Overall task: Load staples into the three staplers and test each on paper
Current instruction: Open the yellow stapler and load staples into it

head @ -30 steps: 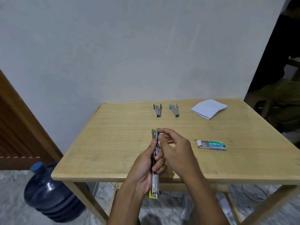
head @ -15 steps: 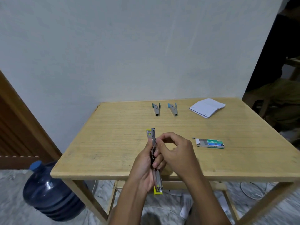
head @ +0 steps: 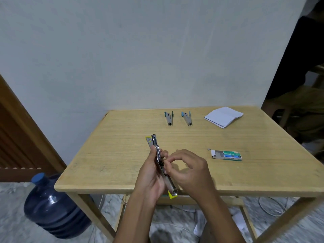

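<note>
The left hand (head: 150,179) grips the open yellow-and-silver metal stapler (head: 158,155) over the light wooden table's (head: 114,155) near edge, the right hand (head: 189,169) pinches at its track, and tiny staples might slip and drop

Only legible text: "No10-1M" on the green label of the staple box (head: 227,155); smaller print there too blurred.
</note>
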